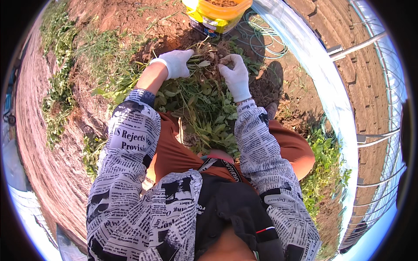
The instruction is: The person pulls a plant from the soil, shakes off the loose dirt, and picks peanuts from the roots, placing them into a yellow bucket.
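In a white knitted glove, my left hand (175, 64) grips the stems of an uprooted leafy plant, which looks like a peanut plant. The plant's tangled roots (210, 54) and small pods point away from me, between both hands. My right hand (236, 77), also gloved in white, has its thumb and fingertips pinched at the right side of those roots. What exactly sits in its fingertips is too small to tell. A heap of green foliage (205, 111) lies below, between my knees. Beyond the roots stands a yellow-orange bucket (214, 24) holding brown pods (222, 2).
A loose green hose or cord (264, 36) lies coiled right of the bucket. Clear plastic sheeting (321, 71) with metal greenhouse pipes (359, 45) curves along the right. More pulled plants (58, 84) line the soil at left. Green plants (321, 169) grow beside my right knee.
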Available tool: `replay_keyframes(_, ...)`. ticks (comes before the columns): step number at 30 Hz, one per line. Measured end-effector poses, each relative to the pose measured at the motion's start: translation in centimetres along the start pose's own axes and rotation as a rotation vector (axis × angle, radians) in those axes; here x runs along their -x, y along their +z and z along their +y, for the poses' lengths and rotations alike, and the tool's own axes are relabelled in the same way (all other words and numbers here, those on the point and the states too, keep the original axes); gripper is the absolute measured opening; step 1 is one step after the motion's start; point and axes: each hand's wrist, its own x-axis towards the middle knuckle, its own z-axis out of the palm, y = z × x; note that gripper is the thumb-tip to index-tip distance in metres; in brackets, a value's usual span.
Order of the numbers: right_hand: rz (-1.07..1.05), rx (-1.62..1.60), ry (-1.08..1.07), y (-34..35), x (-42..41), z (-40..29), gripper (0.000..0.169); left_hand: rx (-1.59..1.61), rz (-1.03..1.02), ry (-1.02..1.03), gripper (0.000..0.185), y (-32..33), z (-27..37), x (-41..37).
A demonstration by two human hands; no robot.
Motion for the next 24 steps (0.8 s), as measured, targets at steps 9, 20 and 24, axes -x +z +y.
replay_keyframes(9,0.152,-0.751,0.452,-2.5,-0.4,1.8,0.024,-0.01,0.011,0.014,0.072,0.1,0.2,0.3)
replay_keyframes(20,-0.395,0.351,0.42,-10.2,-0.9,8.3,0.026,-0.001,0.035,0.028,0.063,0.3,0.2,0.3)
replay_keyframes(24,-0.513,0.818,0.333,-9.9,-6.8,4.3,0.033,0.007,0.018,0.016,0.069,0.4,-0.2,0.1)
